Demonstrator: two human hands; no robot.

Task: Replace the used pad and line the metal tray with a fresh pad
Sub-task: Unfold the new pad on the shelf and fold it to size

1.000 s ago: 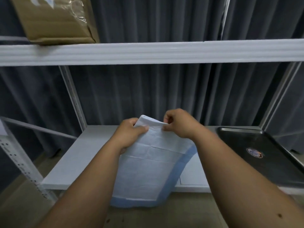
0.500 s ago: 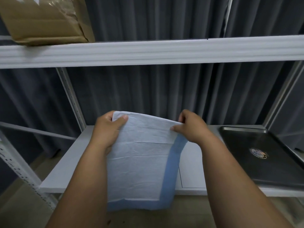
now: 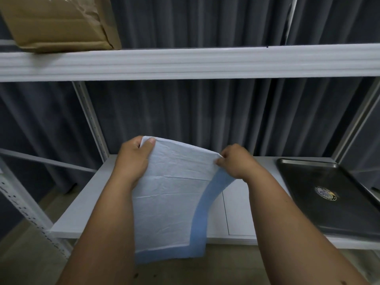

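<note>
From my head camera, I am holding the fresh pad up in front of me, above the front edge of the white shelf. My left hand grips its top left corner, thumb laid over the white face and the other fingers curled behind. My right hand pinches the top right corner between thumb and fingers, where the blue border begins. The pad hangs down between my forearms, white in the middle with a blue edge along the right side and bottom, creased across by fold lines.

The metal tray lies on the same shelf, well off to my right, dark and bare with a round sticker near its middle. No used pad shows on it. A cardboard box sits on the upper shelf to the left, and a dark curtain hangs behind.

I judge the pad light, soft and limp: it sags and bows where I do not hold it. Keeping both top corners and holding them apart should let it lie flat in the tray without bunching.
</note>
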